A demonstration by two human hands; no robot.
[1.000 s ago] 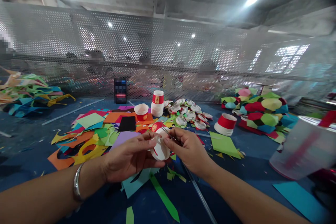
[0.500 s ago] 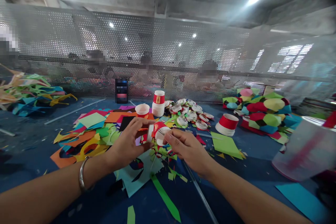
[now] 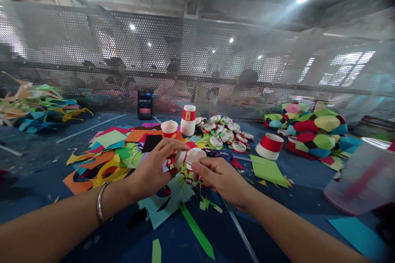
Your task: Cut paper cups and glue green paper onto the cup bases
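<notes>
One red-and-white paper cup is held above the desk, tilted on its side with its mouth towards the wearer; the fingers of the left hand are curled about its base end; those of the right hand are pinched at its rim on a slender tool — too little shows to say what kind.

Beyond stand one open cup, with a gold mark on its red band, and one inverted stack, whose gold label bears dark characters too small to read; how many cups are nested there cannot be counted; one more red-banded stack leans to the right. Between these two stacks is a heap of white-rimmed discs, overlapping past exact count.

One phone stands farther back, its screen unreadable — blurred into blocks; one silver bracelet circles the left wrist.
</notes>
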